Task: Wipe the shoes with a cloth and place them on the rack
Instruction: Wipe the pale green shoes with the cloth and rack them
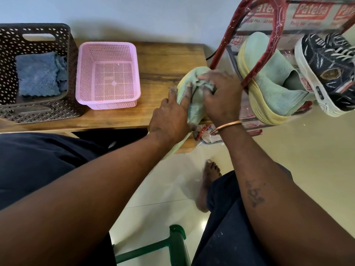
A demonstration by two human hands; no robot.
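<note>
Our left grip point(169, 120) clamped the green shoe point(181, 93) over the counter point(163, 70) edge; our right grip point(221, 98) pinched the cloth point(205, 86) against it. We judged it light, soft mesh, best held by the sole.

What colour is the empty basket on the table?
The basket is pink; the head view shows it best.

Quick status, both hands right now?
Left hand: holding the green shoe.
Right hand: gripping a bunched cloth, pressed against that shoe.
</note>
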